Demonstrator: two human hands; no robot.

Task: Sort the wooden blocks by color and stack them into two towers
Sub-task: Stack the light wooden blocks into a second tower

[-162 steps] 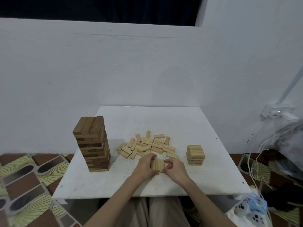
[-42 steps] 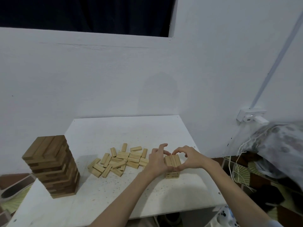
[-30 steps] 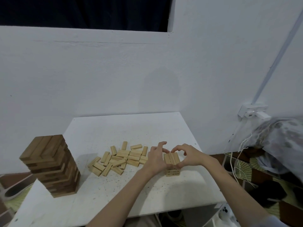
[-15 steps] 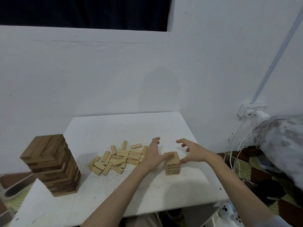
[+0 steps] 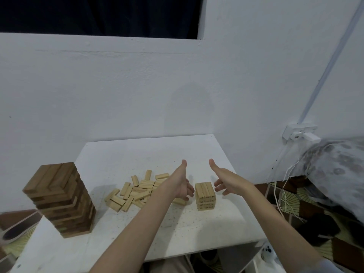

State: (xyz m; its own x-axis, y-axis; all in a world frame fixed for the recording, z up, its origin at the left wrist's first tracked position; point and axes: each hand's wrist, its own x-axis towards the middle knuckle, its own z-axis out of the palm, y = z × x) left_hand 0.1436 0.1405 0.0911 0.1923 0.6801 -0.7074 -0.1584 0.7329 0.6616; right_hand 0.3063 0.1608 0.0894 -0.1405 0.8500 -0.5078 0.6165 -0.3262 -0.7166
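Observation:
A tall tower of dark brown blocks (image 5: 62, 200) stands at the left of the white table (image 5: 122, 160). A short tower of light blocks (image 5: 204, 195) stands to the right of centre. Several loose light blocks (image 5: 136, 191) lie in a heap between the two towers. My left hand (image 5: 182, 185) hovers just left of the light tower, fingers spread, thumb up, holding nothing. My right hand (image 5: 224, 179) hovers just right of it, open in the same way. Neither hand touches the tower.
The table stands against a white wall. A wall socket (image 5: 298, 133) with white cables (image 5: 283, 186) is at the right, beside a patterned grey cloth bundle (image 5: 338, 170). Patterned floor tiles (image 5: 17, 239) show on both sides.
Both hands carried a layer of light blocks from the table front onto the light tower, squared it up, then let go and drew apart to either side.

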